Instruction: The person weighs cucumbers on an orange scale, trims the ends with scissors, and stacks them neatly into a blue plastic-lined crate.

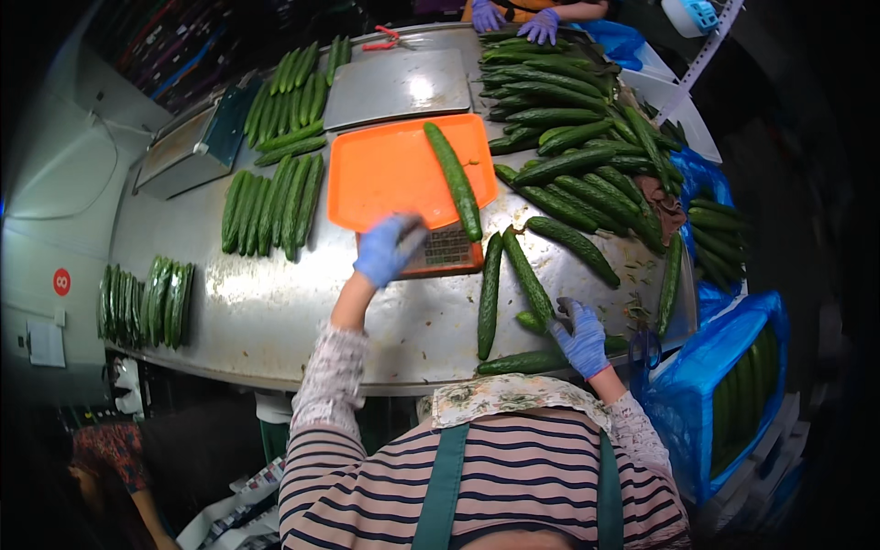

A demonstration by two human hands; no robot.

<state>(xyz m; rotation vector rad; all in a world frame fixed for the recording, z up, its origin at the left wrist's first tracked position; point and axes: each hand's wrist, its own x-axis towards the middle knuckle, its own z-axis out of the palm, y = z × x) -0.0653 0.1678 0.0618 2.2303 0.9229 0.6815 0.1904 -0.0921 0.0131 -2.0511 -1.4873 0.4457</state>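
Observation:
My left hand (388, 249), in a blue glove and blurred, hovers at the near edge of an orange plastic tray (378, 165). Its thumb and fingers look apart, and I see nothing in them. The tray rests on a scale whose keypad (447, 246) shows in front. One long cucumber (454, 175) lies across the tray's right side, its lower end overhanging the keypad. At the table's near right, my gloved right hand (583, 337) has its fingertips at the lower end of another cucumber (528, 278); whether they grip it is unclear. A further cucumber (489, 295) lies just left of it.
A large cucumber pile (564, 124) covers the right side. Neat cucumber rows (271, 206) and wrapped bundles (165, 302) stand left. Beyond the tray are a metal plate (399, 86), red-handled scissors (381, 39) and another person's gloved hands (540, 26). A blue-lined crate (722, 399) stands at right.

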